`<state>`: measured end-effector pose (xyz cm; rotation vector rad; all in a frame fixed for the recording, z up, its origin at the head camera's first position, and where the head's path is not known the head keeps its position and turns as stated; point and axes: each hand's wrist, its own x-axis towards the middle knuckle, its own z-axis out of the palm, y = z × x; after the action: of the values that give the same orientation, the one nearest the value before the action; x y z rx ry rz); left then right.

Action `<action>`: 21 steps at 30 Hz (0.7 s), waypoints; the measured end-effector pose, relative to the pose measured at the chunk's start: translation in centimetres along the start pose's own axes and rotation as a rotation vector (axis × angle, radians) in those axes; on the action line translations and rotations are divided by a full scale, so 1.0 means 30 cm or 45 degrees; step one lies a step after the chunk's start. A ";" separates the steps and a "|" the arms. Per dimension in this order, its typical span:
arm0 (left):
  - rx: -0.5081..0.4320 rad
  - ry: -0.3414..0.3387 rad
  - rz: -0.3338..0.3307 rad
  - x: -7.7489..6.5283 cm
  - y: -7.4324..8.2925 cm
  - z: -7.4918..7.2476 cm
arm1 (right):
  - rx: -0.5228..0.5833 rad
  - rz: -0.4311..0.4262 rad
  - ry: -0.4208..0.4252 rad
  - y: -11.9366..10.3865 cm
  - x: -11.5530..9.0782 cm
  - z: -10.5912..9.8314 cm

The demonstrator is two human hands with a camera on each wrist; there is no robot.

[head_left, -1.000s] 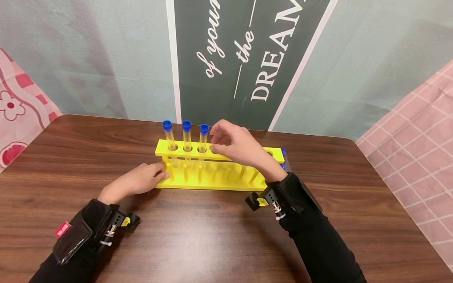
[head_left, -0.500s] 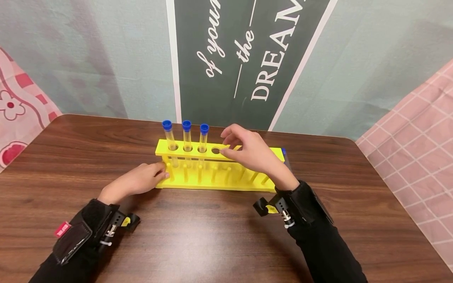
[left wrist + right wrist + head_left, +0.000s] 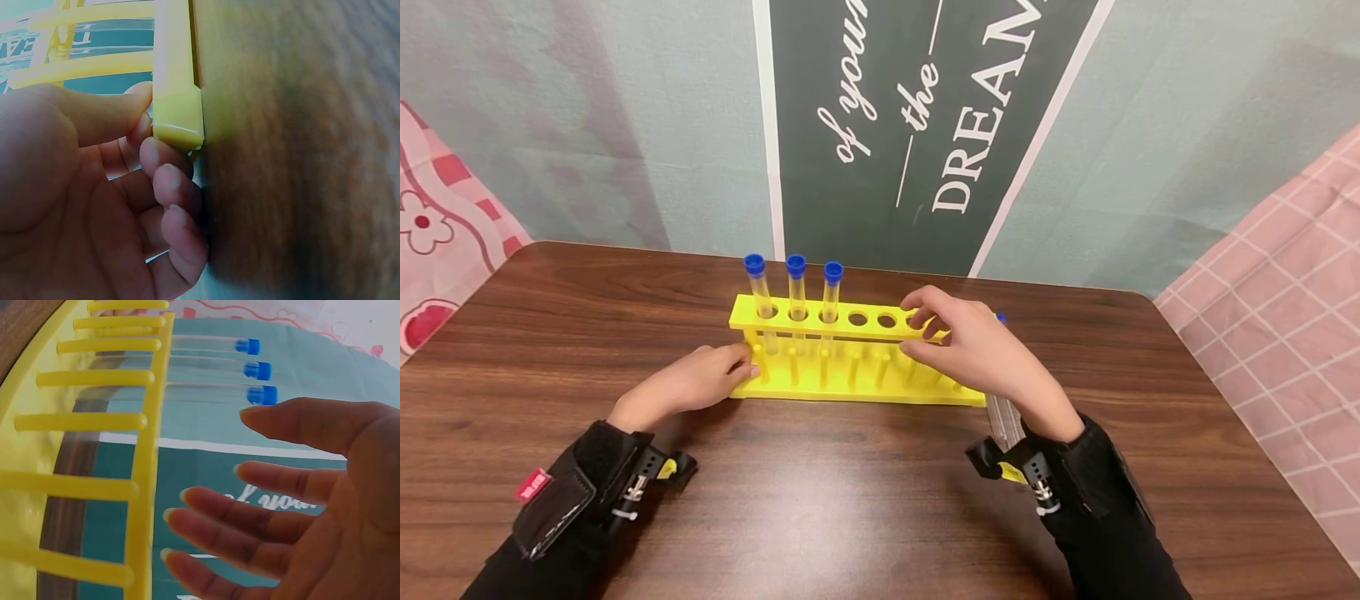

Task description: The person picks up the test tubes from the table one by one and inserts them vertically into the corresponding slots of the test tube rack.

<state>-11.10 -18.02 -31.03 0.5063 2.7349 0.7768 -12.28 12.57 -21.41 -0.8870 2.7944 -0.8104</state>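
A yellow test tube rack (image 3: 868,392) stands on the table. Three clear test tubes with blue caps (image 3: 832,272) fill the holes at its left end; in the right wrist view the tubes (image 3: 200,392) show behind the pegs. My left hand (image 3: 706,379) grips the rack's left end, thumb on one side of the base end (image 3: 179,119) and fingers curled at the other. Over the right part of the rack hovers my right hand (image 3: 973,346), fingers loosely bent and apart, holding nothing. It hides some of the holes and pegs there.
Clear tubes (image 3: 1004,421) lie on the wooden table (image 3: 820,508) just right of the rack, partly behind my right wrist; a blue cap (image 3: 1002,318) shows at their far end. A fabric backdrop (image 3: 692,125) with lettering rises behind the table.
My right hand has moved right and toward me along the rack, away from the third tube, uncovering holes in the middle. The left hand and the rack have stayed still.
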 end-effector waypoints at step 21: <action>0.014 0.020 0.008 0.003 -0.001 0.001 | -0.084 0.120 0.066 0.082 -0.137 -0.095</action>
<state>-11.17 -17.99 -31.09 0.5136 2.7543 0.7712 -10.85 17.90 -20.50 -0.7476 2.8980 -0.7418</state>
